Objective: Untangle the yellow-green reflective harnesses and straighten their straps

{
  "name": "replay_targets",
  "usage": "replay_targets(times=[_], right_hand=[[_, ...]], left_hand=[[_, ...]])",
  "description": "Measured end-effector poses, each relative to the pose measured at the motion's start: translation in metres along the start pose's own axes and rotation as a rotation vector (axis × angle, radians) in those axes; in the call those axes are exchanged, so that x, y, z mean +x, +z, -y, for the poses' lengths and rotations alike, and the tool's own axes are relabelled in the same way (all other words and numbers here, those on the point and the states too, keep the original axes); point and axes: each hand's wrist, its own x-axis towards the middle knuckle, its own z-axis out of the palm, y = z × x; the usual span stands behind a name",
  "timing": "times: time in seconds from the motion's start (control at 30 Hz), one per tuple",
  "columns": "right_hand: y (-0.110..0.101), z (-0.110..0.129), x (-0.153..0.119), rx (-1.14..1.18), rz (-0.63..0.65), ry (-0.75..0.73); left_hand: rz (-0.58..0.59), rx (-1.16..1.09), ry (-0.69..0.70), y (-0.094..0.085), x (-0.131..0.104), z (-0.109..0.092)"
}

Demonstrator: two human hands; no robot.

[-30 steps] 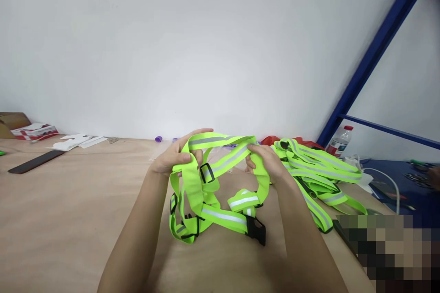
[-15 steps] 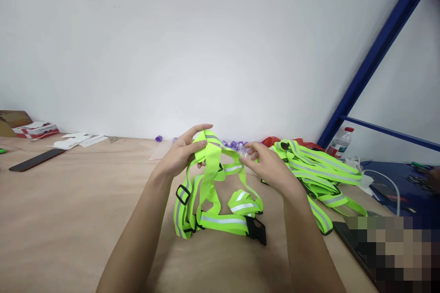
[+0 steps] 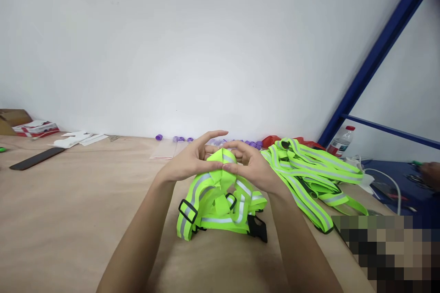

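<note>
Neon yellow-green reflective straps [image 3: 220, 219] with silver stripes lie bunched on the table in front of me, their top part lifted. My left hand [image 3: 192, 158] pinches the raised strap between thumb and fingers. From the other side my right hand [image 3: 250, 165] grips the same strap, its thumb tip close to the left thumb. A black slider buckle [image 3: 188, 211] shows at the lower left of the straps, and a black clip buckle [image 3: 257, 228] at the lower right.
More reflective straps [image 3: 316, 169] are piled on the right, near a red-capped bottle [image 3: 341, 142]. Small purple pieces [image 3: 158, 137] line the wall. At the left are a black flat bar [image 3: 37, 159], white papers [image 3: 77, 139] and a box [image 3: 36, 129]. Another person's hand [image 3: 432, 174] is at the right edge.
My hands have come together over the straps, the right moving left and the left slightly right. The strap between them is now gathered into a peak. The other person's hand shows more.
</note>
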Motion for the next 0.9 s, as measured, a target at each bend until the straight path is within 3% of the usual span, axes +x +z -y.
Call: replay_targets(times=[0.1,0.27,0.33,0.47,0.67,0.9], right_hand=[[0.0,-0.001,0.0,-0.05,-0.096,-0.042],[0.002,-0.006,0.002,-0.205,-0.366,-0.243],[0.004,-0.007,0.002,-0.232,-0.398,-0.251],[0.008,-0.004,0.001,-0.303,-0.396,-0.228],[0.005,0.007,-0.003,-0.493,-0.282,-0.355],[-0.006,0.014,-0.008,-0.61,-0.231,-0.18]], left_hand=[[0.013,-0.074,-0.002,-0.004,0.001,0.002],[-0.106,-0.081,-0.052,-0.003,0.005,0.006],[-0.073,-0.079,-0.106,-0.002,0.006,0.007],[0.027,0.024,-0.142,0.002,0.009,0.007],[-0.288,0.042,-0.104,-0.002,0.011,0.01],[-0.37,-0.082,-0.064,-0.012,0.006,0.005]])
